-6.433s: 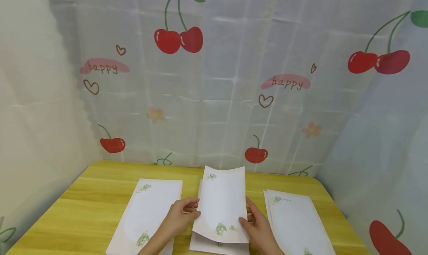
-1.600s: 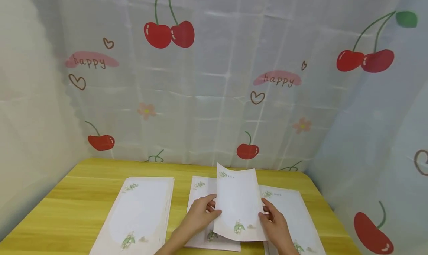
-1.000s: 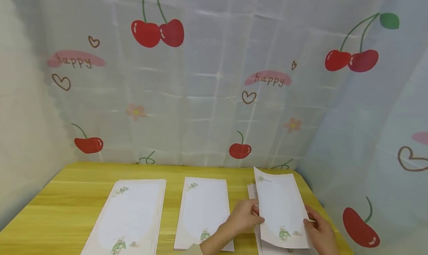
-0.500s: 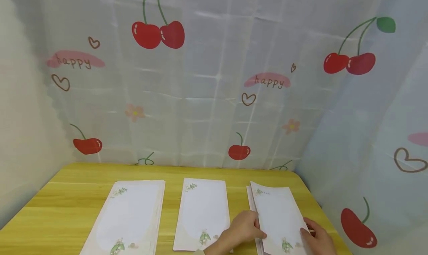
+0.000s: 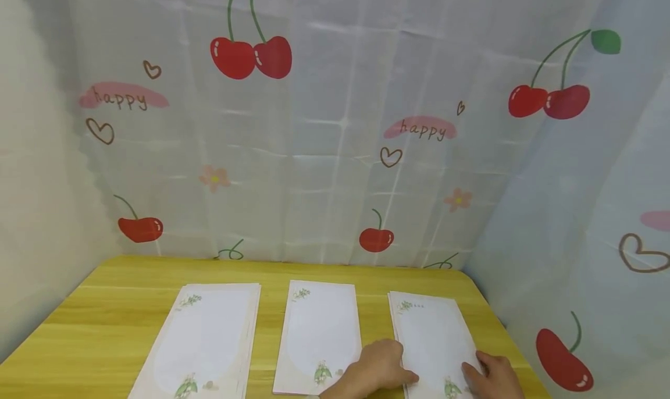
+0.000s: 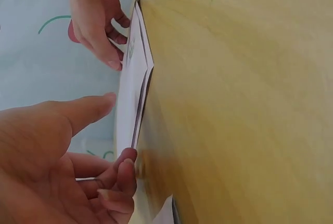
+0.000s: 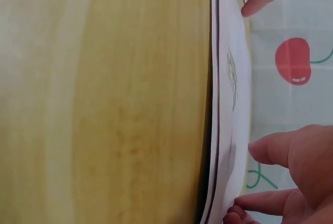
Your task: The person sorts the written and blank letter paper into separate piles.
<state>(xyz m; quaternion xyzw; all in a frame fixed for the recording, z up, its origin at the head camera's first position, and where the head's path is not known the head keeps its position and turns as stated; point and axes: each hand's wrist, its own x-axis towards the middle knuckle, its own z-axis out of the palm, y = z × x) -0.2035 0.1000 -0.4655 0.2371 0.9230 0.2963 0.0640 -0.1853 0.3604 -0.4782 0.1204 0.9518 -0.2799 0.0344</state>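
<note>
Three stacks of white paper sheets with green plant prints lie side by side. The right stack [image 5: 434,344] has my left hand [image 5: 379,365] at its left edge and my right hand [image 5: 496,378] at its right edge. In the left wrist view, my left fingertips touch the side of the stack [image 6: 136,73], while the thumb is raised apart from them. My right fingers meet the opposite side in the right wrist view, the thumb near the top sheet [image 7: 242,99]. The sheets lie flat, their edges slightly uneven. Both hands' fingers are loosely bent.
The middle stack [image 5: 320,329] lies just left of my left wrist, and the left stack [image 5: 206,329] farther left. All rest on a yellow wood-grain table [image 5: 73,329]. A cherry-print curtain [image 5: 314,201] hangs behind the table and along its right side.
The held sheet has moved from the middle stack rightward and down onto the right stack. Over the last half second it settled flat, and my hands lowered with it to the stack's edges.
</note>
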